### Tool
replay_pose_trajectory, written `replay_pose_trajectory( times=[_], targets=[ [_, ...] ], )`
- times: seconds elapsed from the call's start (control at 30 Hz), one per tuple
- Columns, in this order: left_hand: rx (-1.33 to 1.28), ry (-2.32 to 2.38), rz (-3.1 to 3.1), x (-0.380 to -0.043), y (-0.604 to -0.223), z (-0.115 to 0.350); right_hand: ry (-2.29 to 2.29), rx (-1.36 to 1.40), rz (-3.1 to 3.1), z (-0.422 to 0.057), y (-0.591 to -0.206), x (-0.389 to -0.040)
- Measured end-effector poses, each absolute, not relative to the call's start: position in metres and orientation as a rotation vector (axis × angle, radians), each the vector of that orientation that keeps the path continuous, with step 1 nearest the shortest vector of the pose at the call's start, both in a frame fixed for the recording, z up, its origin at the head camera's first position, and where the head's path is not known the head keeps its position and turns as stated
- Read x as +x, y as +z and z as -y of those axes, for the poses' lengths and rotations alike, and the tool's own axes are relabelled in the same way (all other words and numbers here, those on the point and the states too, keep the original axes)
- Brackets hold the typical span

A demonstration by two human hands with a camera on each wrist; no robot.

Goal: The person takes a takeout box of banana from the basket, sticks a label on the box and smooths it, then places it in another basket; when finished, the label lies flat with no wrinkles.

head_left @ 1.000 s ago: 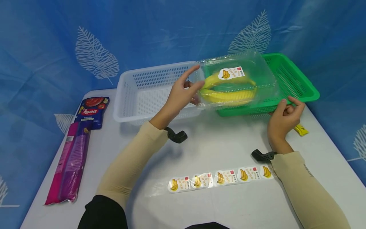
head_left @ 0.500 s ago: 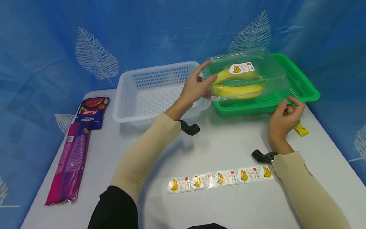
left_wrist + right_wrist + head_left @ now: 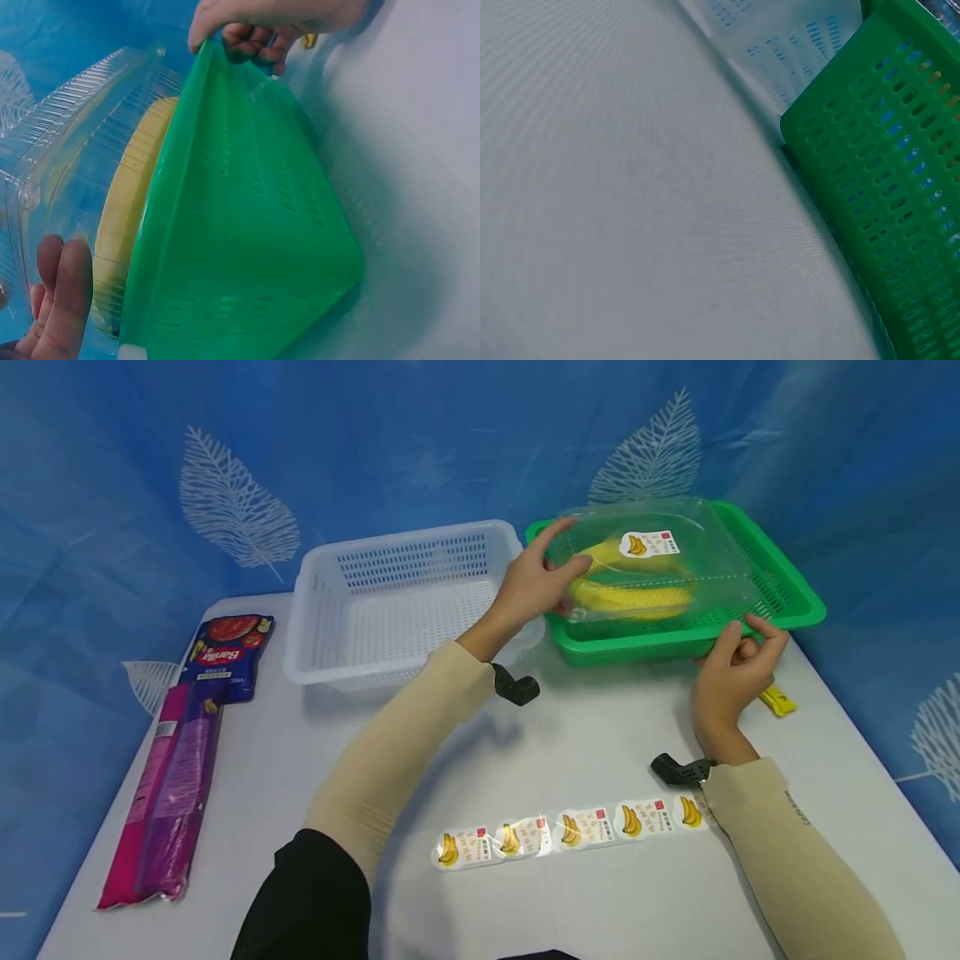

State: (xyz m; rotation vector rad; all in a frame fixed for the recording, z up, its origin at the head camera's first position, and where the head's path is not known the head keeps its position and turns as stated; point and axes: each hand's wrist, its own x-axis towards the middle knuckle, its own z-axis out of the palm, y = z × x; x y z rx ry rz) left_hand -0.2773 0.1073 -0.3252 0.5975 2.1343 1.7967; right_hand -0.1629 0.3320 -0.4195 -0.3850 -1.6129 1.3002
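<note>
My left hand (image 3: 528, 587) holds the left end of a clear plastic clamshell box (image 3: 712, 572), thumb and forefinger spread over its lid. Inside lie yellow bananas (image 3: 633, 599), and a banana-printed sticker (image 3: 649, 543) is on the lid. The box is over the green basket (image 3: 626, 650), tilted in the left wrist view, where some left fingers (image 3: 69, 296) show against it. My right hand (image 3: 731, 681) grips the basket's front rim near its right end; in the left wrist view its thumb lies at the rim, other fingers curled below. The right wrist view shows only the basket's side and the table.
A white basket (image 3: 390, 672) stands left of the green one. A strip of banana stickers (image 3: 570, 831) lies in front. Purple-pink packet (image 3: 161, 802) and blue pouch (image 3: 232, 652) lie along the left edge. A small yellow packet (image 3: 777, 700) lies behind the right hand.
My left hand has carried the clamshell box to the right, from partly over the white basket to over the green one. The right hand has stayed at the green basket's rim.
</note>
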Motion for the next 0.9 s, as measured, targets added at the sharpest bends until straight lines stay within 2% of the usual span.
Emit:
replay_pose_trajectory(
  times=[0.3,0.6,0.9],
  targets=[
    [0.603,1.704,-2.175,-0.282,-0.327,-0.124,1.295,-0.408,1.625,-0.353,-0.444,-0.175],
    [0.593,1.581,-2.284,-0.284,-0.327,-0.131,1.295,-0.306,1.572,-0.332,-0.418,-0.165],
    [0.558,1.516,-2.283,-0.285,-0.328,-0.138,1.270,-0.331,1.596,-0.330,-0.418,-0.163]
  ],
)
